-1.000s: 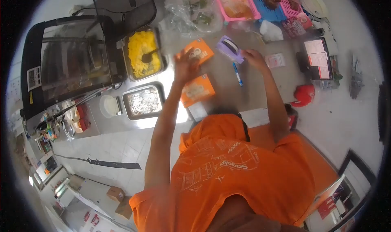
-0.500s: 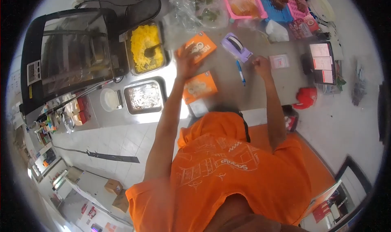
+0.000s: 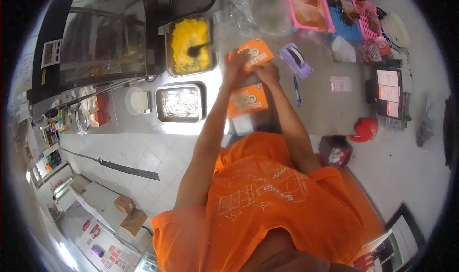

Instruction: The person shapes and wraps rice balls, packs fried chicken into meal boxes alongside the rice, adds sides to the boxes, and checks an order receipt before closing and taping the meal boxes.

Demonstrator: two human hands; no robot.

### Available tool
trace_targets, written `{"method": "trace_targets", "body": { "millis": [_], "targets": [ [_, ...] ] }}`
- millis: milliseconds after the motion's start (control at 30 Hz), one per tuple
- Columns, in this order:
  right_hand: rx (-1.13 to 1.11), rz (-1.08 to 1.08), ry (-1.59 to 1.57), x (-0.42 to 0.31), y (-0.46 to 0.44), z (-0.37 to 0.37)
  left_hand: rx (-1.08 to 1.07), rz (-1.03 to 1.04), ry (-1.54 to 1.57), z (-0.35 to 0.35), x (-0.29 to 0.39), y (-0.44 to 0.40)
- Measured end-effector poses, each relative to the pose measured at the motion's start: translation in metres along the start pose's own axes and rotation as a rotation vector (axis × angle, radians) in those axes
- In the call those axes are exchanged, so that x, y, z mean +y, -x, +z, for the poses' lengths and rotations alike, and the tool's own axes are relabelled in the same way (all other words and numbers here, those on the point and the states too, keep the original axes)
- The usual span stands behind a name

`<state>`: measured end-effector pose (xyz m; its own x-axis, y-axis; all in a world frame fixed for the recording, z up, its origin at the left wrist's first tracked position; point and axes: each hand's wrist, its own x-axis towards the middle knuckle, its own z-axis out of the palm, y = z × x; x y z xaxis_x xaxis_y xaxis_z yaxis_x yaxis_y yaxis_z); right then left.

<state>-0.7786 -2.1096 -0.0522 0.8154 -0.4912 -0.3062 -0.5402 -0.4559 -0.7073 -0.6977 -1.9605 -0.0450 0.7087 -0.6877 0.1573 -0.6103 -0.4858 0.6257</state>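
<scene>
My left hand grips the left side of an orange box with white lettering on the steel table. At that box's near right edge is my right hand, its fingers pinched together. Whatever it may hold is too small to make out. A second orange box lies closer to my body, below both hands. To the right are a purple tape dispenser and a blue pen.
A metal tray of yellow food with a dark utensil stands at left, beside a shiny tray. Pink basket, clear plastic bags and a tablet surround the work area. A red cap-like item sits at the right edge.
My right hand has moved left from beside the tape dispenser to the orange box. My left hand stays on that box. The camera view has shifted slightly.
</scene>
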Motion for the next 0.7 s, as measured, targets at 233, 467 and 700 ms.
{"method": "trace_targets", "body": {
  "millis": [233, 467, 700],
  "targets": [
    [-0.147, -0.175, -0.103, 0.023, -0.002, -0.006, -0.016, 0.013, -0.04, -0.001, -0.004, -0.001],
    [-0.033, -0.415, 0.177, 0.041, -0.016, -0.007, -0.056, 0.036, -0.186, -0.012, 0.0, -0.01],
    [0.226, -0.368, -0.134, 0.034, 0.049, -0.052, 0.357, -0.143, -0.102, -0.03, 0.027, 0.012]
  ]
}}
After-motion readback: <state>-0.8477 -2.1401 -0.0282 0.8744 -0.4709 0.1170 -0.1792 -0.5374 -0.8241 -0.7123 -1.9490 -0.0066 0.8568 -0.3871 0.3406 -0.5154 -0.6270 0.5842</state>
